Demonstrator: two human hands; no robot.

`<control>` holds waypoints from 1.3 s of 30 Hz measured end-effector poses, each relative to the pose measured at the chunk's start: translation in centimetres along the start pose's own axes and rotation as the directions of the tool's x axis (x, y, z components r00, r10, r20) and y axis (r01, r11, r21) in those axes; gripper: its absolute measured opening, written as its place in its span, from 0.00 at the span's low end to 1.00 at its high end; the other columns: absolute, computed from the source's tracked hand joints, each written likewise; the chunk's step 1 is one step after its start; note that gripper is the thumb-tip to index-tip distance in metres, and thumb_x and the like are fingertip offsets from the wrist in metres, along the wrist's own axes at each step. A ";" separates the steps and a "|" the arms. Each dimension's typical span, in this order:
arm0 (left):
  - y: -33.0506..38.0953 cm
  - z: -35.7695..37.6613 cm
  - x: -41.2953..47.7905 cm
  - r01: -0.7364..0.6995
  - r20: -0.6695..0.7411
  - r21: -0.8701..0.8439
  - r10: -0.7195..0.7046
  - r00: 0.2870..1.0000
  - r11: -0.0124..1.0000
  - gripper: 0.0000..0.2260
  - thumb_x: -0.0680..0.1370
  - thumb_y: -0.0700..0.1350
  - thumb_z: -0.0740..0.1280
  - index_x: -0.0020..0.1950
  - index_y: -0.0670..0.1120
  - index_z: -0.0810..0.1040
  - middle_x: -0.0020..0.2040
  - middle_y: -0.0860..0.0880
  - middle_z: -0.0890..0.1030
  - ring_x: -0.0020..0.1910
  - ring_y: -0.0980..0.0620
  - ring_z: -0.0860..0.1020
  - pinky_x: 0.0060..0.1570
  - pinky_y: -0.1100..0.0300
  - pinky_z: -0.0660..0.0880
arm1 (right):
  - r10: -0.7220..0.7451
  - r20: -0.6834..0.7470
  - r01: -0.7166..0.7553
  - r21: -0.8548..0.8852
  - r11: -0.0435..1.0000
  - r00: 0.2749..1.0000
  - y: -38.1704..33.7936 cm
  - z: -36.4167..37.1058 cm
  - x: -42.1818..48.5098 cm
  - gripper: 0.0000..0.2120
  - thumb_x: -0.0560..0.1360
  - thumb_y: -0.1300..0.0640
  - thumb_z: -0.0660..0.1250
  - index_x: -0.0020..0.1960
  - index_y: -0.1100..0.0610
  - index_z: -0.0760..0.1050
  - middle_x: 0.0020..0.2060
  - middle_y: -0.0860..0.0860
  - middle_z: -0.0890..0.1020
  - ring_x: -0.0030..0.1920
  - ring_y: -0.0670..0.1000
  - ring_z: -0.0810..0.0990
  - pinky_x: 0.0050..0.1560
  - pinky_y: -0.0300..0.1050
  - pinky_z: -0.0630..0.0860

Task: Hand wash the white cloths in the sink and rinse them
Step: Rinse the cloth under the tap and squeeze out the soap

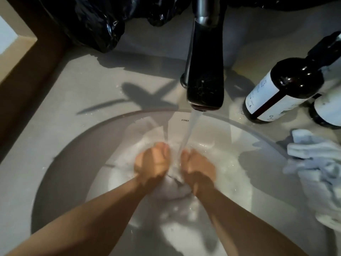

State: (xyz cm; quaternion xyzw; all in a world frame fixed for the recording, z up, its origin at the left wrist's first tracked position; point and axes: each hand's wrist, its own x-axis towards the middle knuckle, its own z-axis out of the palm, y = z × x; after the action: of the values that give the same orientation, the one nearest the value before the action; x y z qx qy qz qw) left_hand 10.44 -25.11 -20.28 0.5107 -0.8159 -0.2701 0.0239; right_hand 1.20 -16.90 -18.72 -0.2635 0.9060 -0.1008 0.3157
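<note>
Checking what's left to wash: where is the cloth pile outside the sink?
In the head view, the cloth pile lies on the counter at the right, beside the sink rim, nearer than the dark bottles.

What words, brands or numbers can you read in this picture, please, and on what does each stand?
"FRE": dark letters on the sink back wall; the water stream hides any further letters.
Label of the nearer dark bottle: print too blurred to read.
Label of the second bottle: unreadable too.
</note>
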 end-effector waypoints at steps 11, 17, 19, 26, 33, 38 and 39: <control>0.8 -7.0 0.4 -0.111 0.068 -0.594 0.187 0.980 0.797 0.10 0.69 0.48 0.72 0.32 0.48 0.73 0.30 0.51 0.73 0.32 0.53 0.70 0.38 0.59 0.69 | -0.101 -0.255 0.200 0.401 0.894 0.962 0.4 -7.4 -4.3 0.16 0.74 0.45 0.64 0.32 0.53 0.68 0.28 0.46 0.73 0.37 0.52 0.73 0.40 0.46 0.68; 1.6 -9.2 -1.2 -0.099 0.385 -0.192 0.167 0.908 0.976 0.10 0.74 0.57 0.67 0.42 0.52 0.78 0.36 0.58 0.76 0.38 0.57 0.74 0.42 0.61 0.70 | -0.099 0.204 -0.002 0.445 0.895 0.974 0.3 -10.9 -6.9 0.20 0.78 0.42 0.59 0.37 0.55 0.77 0.34 0.47 0.75 0.32 0.46 0.71 0.32 0.38 0.67; 1.0 -7.9 -1.9 -0.209 0.385 0.219 0.112 0.916 0.953 0.13 0.76 0.61 0.60 0.52 0.55 0.77 0.50 0.55 0.76 0.50 0.52 0.75 0.52 0.59 0.72 | -0.111 0.406 0.072 0.111 0.991 0.907 1.0 -10.2 -7.0 0.13 0.79 0.46 0.60 0.48 0.52 0.79 0.39 0.48 0.78 0.33 0.44 0.74 0.31 0.33 0.69; -0.5 -0.2 -3.4 -0.391 0.197 0.367 0.340 0.920 0.844 0.21 0.79 0.57 0.53 0.73 0.66 0.59 0.75 0.52 0.57 0.71 0.48 0.56 0.60 0.44 0.66 | -0.103 0.058 0.118 -0.400 0.909 0.993 2.9 0.1 -6.2 0.30 0.75 0.32 0.37 0.75 0.38 0.40 0.77 0.49 0.39 0.76 0.60 0.45 0.67 0.65 0.57; -1.2 1.6 -2.3 -0.194 0.143 0.258 0.161 0.977 0.947 0.19 0.78 0.59 0.45 0.64 0.60 0.65 0.55 0.56 0.66 0.59 0.55 0.65 0.51 0.62 0.64 | -0.217 -0.175 0.129 -0.414 0.901 0.960 2.0 2.2 -3.4 0.19 0.68 0.47 0.54 0.57 0.46 0.71 0.53 0.56 0.78 0.45 0.61 0.76 0.40 0.56 0.73; 0.6 0.4 -1.1 -0.035 0.154 0.102 0.019 0.988 0.994 0.15 0.82 0.54 0.54 0.61 0.53 0.76 0.58 0.49 0.78 0.59 0.47 0.75 0.52 0.58 0.68 | -0.226 -0.170 0.175 -0.270 0.947 0.959 2.5 1.8 -1.2 0.15 0.81 0.48 0.49 0.62 0.47 0.70 0.57 0.50 0.77 0.57 0.56 0.76 0.54 0.47 0.73; 0.2 0.2 -1.1 -0.055 0.180 0.063 0.043 0.983 0.997 0.15 0.81 0.54 0.53 0.58 0.52 0.77 0.56 0.48 0.79 0.58 0.46 0.76 0.52 0.57 0.70 | -0.188 -0.161 0.151 -0.215 0.965 0.969 2.3 1.3 -0.9 0.17 0.81 0.45 0.49 0.60 0.48 0.73 0.56 0.51 0.79 0.56 0.55 0.78 0.54 0.46 0.73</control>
State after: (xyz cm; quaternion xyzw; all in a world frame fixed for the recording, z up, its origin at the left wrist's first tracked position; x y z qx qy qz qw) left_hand 10.73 -24.03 -20.07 0.4648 -0.8356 -0.2865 -0.0600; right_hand 1.67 -14.53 -20.12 -0.3606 0.9104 -0.0588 0.1943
